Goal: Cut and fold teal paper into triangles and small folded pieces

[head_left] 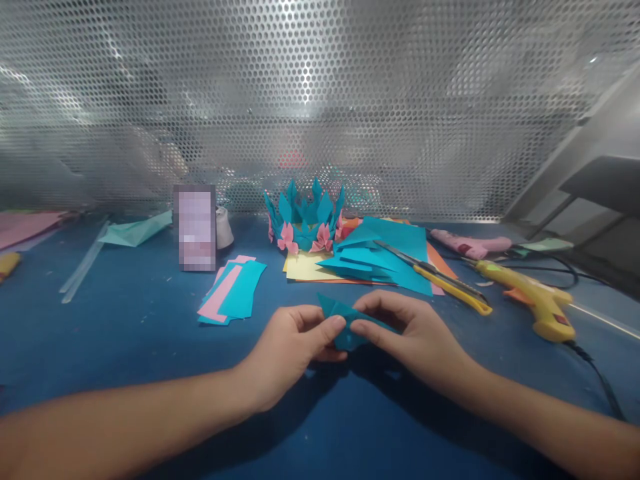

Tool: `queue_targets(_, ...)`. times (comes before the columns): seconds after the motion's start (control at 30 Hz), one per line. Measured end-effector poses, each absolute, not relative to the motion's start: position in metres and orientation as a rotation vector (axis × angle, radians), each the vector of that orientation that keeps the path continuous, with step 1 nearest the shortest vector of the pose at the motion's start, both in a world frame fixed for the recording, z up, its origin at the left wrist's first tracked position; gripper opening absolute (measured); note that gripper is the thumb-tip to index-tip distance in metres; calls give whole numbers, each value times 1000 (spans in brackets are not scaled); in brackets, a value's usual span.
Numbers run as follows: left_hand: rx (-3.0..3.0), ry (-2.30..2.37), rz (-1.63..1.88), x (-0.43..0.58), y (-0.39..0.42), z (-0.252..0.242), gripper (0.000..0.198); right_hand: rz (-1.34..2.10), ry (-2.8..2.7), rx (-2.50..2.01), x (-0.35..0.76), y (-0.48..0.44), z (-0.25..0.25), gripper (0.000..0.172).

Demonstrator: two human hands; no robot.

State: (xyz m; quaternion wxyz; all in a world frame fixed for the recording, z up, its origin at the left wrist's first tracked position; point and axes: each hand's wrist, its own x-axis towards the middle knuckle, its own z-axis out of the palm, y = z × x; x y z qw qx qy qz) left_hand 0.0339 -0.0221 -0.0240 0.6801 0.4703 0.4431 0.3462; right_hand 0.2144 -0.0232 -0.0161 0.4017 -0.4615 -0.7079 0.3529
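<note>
Between my two hands is a folded piece of blue paper point(350, 339), raised a little over the blue table point(310, 420). My left hand point(295, 340) pinches its left side, thumb on the near face. On the right side, my right hand point(410, 327) grips it between thumb and fingers; part of the paper is hidden behind the fingers. Beyond the hands stands a blue paper crown point(305, 220) with pointed leaves and pink folded flowers around its base. Right of the crown lie blue sheets and folded blue pieces point(395, 250) on yellow and orange paper.
A yellow utility knife point(450, 288) rests on the sheets. To the right lie a yellow glue gun point(540, 300) with its cord and a pink glue gun point(473, 244). Left are blue and pink paper strips point(240, 290), a propped phone point(195, 230) and clear glue sticks point(83, 267). Perforated metal point(300, 87) closes the back.
</note>
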Motion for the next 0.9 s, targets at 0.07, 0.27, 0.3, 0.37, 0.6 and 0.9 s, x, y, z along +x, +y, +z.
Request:
queue_targets(0.07,1051,997,777,34,-21,-24,37,918,-1767,-1165,214,-23,-16,13)
queue_targets(0.27,1050,998,780,35,-21,-23,38,1003,-1737,-1190,216,-22,-16,14)
queue_targets(0.3,1046,997,780,35,-21,-23,38,1017,-1731,-1189,216,-22,-16,14)
queue_targets(0.37,1038,994,783,35,-21,-23,38,1045,-1719,-1185,216,-21,-17,15)
queue_targets(0.6,1025,967,769,36,-21,-21,41,1190,-1664,-1125,216,-22,-17,22)
queue_targets(0.9,1048,896,744,35,-20,-23,33,897,-1837,-1131,214,-26,-13,19)
